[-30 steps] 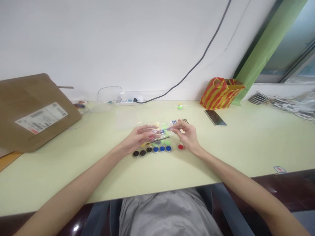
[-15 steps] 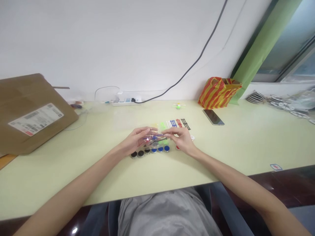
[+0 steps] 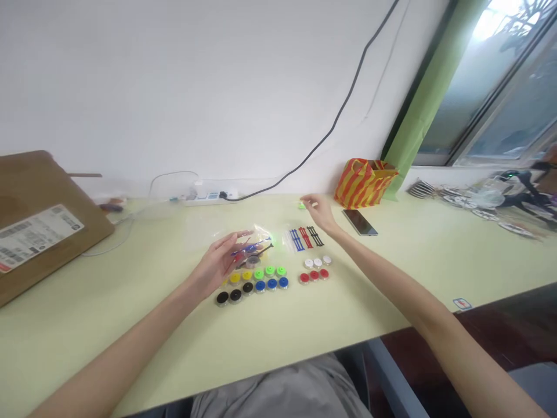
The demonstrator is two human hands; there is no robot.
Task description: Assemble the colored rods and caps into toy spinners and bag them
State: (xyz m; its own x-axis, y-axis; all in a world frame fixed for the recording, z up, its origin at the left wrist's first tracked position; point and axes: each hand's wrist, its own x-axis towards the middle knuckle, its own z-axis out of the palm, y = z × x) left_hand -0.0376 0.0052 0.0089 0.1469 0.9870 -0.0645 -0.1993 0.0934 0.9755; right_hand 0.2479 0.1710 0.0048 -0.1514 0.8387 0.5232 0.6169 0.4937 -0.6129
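Note:
My left hand (image 3: 217, 260) is closed round a clear plastic bag (image 3: 260, 233) with loose coloured parts in it, among them blue, red and black bars. My right hand (image 3: 321, 212) reaches to the back of the table, fingertips pinched at a small bright-green piece (image 3: 301, 206), mostly covered by the fingers. Below the bag stand rows of round discs: black discs (image 3: 235, 295), blue discs (image 3: 272, 284), green discs (image 3: 270, 270) and yellow discs (image 3: 235, 277). Further right are white discs (image 3: 318, 263) and red discs (image 3: 314, 276). Behind them lie blue bars (image 3: 297, 240), red bars (image 3: 305, 237) and black bars (image 3: 316, 235).
A phone (image 3: 360, 222) and a red-and-yellow striped bag (image 3: 364, 183) sit at the right. A cardboard box (image 3: 39, 232) takes up the left. A power strip (image 3: 209, 201) with a black cable (image 3: 319, 142) is by the wall. Flat round pieces (image 3: 461, 200) lie far right.
My right hand has left the bag and moved to the green piece at the back. My left hand keeps the bag. The view has shifted, and more discs show.

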